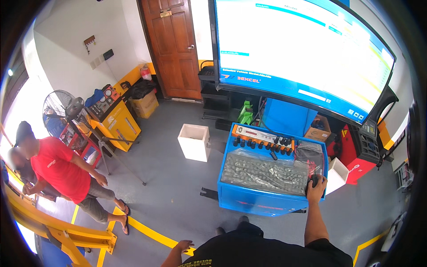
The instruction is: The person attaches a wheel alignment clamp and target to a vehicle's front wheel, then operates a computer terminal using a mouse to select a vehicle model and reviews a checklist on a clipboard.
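My right hand (316, 188) is closed over a black computer mouse (314, 179) at the right edge of a blue cabinet top (231, 153). Left of the mouse lies a keyboard (267, 172) under wrinkled clear plastic. Behind the keyboard, several small black knob-like pieces (253, 145) stand in rows before an orange-and-white panel (253, 133). A dark pouch-like item (310, 153) with a clear cover rests at the back right of the cabinet. Down beside my body hangs my left hand (183, 246), its fingers loosely stretched out and nothing visible in them.
A large lit screen (298, 53) looms over the cabinet. On the floor stand a white open bin (194, 142), a tripod (109, 144) and a yellow cabinet (116, 124). At left, a person in a red shirt (62, 167) stands near a yellow metal arm (66, 222).
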`<action>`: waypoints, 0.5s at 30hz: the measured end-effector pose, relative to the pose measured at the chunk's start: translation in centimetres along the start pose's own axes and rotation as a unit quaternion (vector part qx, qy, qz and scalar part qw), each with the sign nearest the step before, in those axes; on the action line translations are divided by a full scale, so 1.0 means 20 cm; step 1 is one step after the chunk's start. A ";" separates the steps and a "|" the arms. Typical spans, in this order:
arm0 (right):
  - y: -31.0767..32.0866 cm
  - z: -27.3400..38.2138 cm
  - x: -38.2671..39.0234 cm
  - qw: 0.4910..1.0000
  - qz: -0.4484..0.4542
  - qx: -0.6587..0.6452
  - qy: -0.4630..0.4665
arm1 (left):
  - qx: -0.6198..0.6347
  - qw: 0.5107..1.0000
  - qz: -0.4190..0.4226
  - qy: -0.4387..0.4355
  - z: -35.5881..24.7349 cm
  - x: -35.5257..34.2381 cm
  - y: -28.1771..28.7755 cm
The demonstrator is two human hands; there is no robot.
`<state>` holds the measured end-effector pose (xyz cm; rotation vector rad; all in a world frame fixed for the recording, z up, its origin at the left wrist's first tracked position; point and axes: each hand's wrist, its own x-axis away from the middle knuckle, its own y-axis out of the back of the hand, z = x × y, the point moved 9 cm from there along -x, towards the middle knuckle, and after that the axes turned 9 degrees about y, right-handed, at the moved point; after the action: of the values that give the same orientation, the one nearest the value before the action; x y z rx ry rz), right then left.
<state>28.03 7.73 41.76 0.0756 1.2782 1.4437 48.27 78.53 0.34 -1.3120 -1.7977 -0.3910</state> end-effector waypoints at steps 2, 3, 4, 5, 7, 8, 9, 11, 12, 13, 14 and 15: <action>0.00 0.00 0.00 1.000 0.001 0.005 -0.002 | -0.015 0.999 -0.020 0.020 0.03 0.00 -0.01; -0.01 -0.01 0.00 1.000 0.004 0.008 -0.004 | -0.014 0.999 -0.027 0.030 0.04 0.00 0.00; 0.00 0.00 -0.01 1.000 0.003 0.008 -0.003 | -0.013 0.999 -0.033 0.040 0.05 0.00 0.00; -0.01 0.00 -0.01 1.000 0.008 -0.001 -0.007 | -0.131 0.991 -0.025 -0.004 0.01 0.02 -0.02; -0.03 0.00 -0.01 1.000 0.013 -0.008 -0.011 | -0.096 0.993 -0.047 0.048 0.03 0.03 -0.02; -0.01 -0.03 0.00 1.000 0.009 0.002 -0.010 | -0.047 0.992 -0.065 0.101 0.00 0.05 -0.04; 0.00 -0.03 0.01 1.000 0.007 0.008 -0.007 | -0.001 0.985 -0.085 0.147 -0.02 0.08 -0.06; 0.00 -0.01 0.00 1.000 0.001 0.005 -0.001 | -0.054 0.988 -0.087 0.120 -0.09 0.12 -0.08; 0.00 0.00 -0.01 1.000 -0.004 -0.002 0.002 | -0.145 0.985 -0.075 0.059 -0.06 0.10 -0.03; -0.01 0.00 -0.01 1.000 -0.004 -0.002 0.004 | -0.238 0.970 -0.047 0.001 -0.09 0.09 -0.07; -0.02 0.01 -0.01 1.000 -0.001 -0.001 0.002 | -0.324 0.944 -0.029 -0.063 -0.13 0.09 -0.12; -0.01 -0.02 0.00 1.000 0.000 0.008 0.000 | -0.090 0.992 -0.066 0.065 -0.11 0.07 -0.09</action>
<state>27.92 7.55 41.45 0.0879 1.2895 1.4339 47.63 77.23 3.20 -1.2624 -1.7759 -0.7105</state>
